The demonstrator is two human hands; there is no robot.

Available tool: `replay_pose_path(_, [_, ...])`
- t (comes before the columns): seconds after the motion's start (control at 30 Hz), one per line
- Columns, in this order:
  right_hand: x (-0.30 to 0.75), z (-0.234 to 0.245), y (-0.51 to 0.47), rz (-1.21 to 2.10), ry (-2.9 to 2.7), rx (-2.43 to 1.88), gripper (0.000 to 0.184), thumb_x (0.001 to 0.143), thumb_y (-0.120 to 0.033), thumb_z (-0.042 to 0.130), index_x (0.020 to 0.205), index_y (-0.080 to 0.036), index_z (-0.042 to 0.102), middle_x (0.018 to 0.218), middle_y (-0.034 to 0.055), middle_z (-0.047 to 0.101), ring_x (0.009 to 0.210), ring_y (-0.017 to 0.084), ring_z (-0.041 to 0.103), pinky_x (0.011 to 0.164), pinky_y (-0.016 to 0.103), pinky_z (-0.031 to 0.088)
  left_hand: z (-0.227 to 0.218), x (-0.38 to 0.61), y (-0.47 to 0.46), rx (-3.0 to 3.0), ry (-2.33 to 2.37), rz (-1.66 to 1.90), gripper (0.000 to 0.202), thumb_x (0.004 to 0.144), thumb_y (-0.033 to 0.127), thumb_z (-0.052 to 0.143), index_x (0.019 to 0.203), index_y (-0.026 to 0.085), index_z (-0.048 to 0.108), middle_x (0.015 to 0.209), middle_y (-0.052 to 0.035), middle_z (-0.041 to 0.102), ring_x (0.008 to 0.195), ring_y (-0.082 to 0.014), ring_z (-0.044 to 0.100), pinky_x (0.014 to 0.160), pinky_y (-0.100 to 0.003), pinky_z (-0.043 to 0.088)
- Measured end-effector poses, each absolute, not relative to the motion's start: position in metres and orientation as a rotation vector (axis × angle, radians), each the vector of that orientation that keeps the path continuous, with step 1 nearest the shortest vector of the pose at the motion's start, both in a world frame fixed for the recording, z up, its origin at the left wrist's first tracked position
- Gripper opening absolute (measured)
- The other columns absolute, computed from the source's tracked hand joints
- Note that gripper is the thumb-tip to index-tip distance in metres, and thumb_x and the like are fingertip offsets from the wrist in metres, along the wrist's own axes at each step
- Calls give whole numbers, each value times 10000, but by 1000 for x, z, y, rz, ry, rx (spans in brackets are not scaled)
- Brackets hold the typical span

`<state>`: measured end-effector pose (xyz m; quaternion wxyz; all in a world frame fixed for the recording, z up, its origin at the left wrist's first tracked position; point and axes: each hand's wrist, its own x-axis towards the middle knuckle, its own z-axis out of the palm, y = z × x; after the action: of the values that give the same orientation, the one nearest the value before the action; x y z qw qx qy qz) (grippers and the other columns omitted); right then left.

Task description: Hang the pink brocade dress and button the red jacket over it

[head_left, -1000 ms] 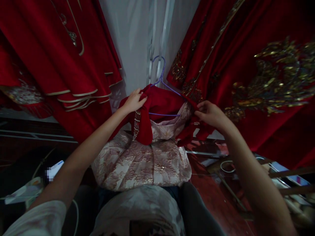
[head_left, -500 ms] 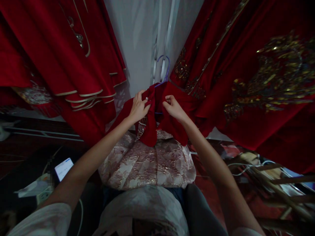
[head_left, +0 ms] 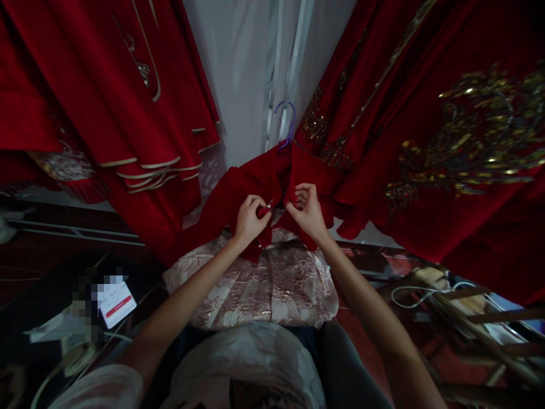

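A red velvet jacket point(head_left: 238, 187) hangs on a purple wire hanger point(head_left: 288, 116) in front of me, over a pale pink brocade skirt point(head_left: 264, 284). My left hand point(head_left: 250, 218) pinches the left front edge of the jacket at chest height. My right hand point(head_left: 307, 210) pinches the right front edge, close beside the left. Both hands are closed on the cloth, bringing the two edges together at the jacket's front opening. What sits between the fingertips is too small to make out.
Red embroidered garments hang at the left point(head_left: 106, 102) and at the right point(head_left: 447, 142), with a white wall point(head_left: 247, 74) between them. A phone with a lit screen point(head_left: 114, 295) lies at the lower left. Cables and wooden rods point(head_left: 468, 307) lie at the lower right.
Both hands have moved down from the jacket's collar to the middle of its front. The right hand came in from the right side a second ago and now sits beside the left.
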<state>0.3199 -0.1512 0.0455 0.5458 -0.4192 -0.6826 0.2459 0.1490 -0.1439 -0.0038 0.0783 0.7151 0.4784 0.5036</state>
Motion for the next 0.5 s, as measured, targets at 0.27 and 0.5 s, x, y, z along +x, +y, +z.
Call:
replay_pose_path(0.27, [314,49,-168,511,-1849,-927,265,823,-324,586,1035,-246,447,999,42,571,842,166,599,760,311,508,20,154,-149,1998,1240,1552,134,806,245,570,937,264,549,957,-22,680,906,-185,656,828,-330,503])
replay_pose_path(0.5, [316,47,-165,510,-1841,-884,256,918,-360,483,1117,-226,572,1055,67,642,928,169,634,805,311,540,17,153,-145,1904,1104,1573,130,787,249,604,902,216,552,919,-31,676,878,-161,658,810,-293,502])
